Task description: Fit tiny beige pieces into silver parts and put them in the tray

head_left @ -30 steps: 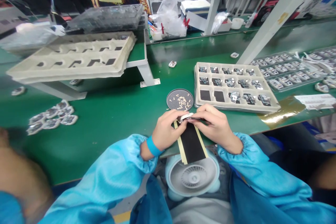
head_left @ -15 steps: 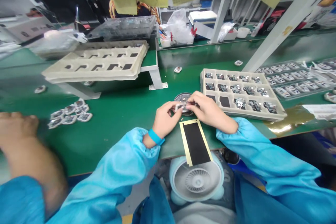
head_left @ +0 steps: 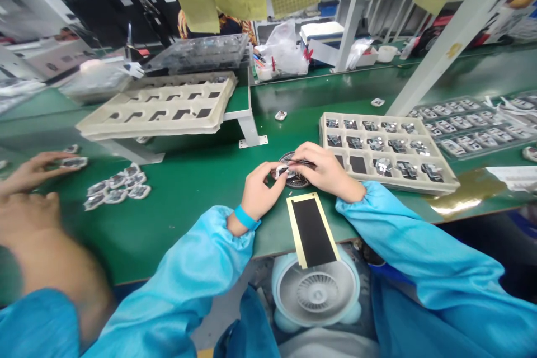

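My left hand [head_left: 264, 187] is closed, with thumb and fingers pinching a small white-rimmed electronic part [head_left: 281, 170]. My right hand [head_left: 323, 170] is closed around dark tweezers [head_left: 302, 163], whose tip reaches to the part. Beneath both hands is a round dark mesh dish [head_left: 298, 180], partly covered by them; small bits lie in it. A yellow-edged sheet with a black face [head_left: 312, 229] lies just in front, overhanging the bench edge.
A cream tray [head_left: 390, 182] of metal parts stands at right; another [head_left: 151, 130] rests on a raised shelf at left. Several white-rimmed parts [head_left: 115, 196] cluster at left, near a co-worker's hand [head_left: 37, 170] holding one. A round fan [head_left: 316, 293] sits below the bench edge.
My right hand has shifted slightly left and up, and the tweezers now show against the part. At far left, a co-worker's second hand has come into view with a white-rimmed part.
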A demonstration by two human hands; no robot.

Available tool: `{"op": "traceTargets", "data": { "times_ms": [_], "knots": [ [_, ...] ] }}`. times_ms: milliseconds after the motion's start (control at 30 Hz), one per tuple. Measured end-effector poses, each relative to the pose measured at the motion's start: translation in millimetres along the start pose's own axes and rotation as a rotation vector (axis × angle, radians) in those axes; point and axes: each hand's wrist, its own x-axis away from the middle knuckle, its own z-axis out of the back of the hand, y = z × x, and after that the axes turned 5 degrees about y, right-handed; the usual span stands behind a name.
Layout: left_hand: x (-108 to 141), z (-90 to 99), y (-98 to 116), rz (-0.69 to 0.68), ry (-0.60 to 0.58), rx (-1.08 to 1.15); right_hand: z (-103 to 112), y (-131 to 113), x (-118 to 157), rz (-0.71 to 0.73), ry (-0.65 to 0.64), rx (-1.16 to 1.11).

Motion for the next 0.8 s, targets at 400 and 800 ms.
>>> {"op": "traceTargets", "data": {
  "times_ms": [400,800],
  "knots": [
    [-0.9,1.3,1.1,-0.006,0.020,-0.037,-0.5,-0.6,3.5,0.005,-0.088,0.132],
    [0.2,-4.6,-3.1,0.097,0.021,0.076,1.4,-3.3,3.2,0.011,-0.154,0.264]
  ]
}}
